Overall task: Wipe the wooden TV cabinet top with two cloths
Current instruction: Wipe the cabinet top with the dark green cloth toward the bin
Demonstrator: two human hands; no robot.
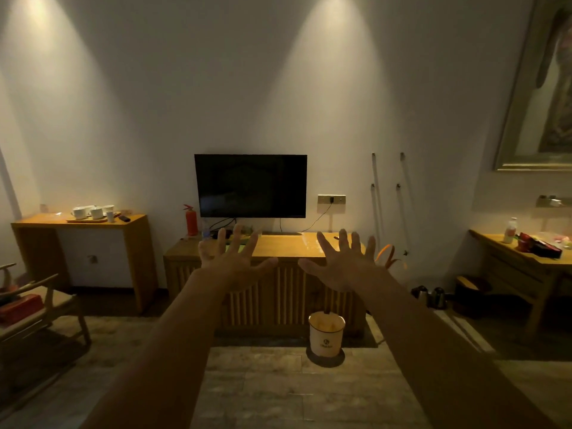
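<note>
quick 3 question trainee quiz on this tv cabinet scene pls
1. True or false: the left hand and right hand each hold a cloth.
2. What stands on the floor in front of the TV cabinet? A) white bucket B) fire extinguisher C) kettle
3. Fill in: the TV is mounted on the ___.

Key: 1 false, both are empty and spread open; 2 A; 3 wall.
</note>
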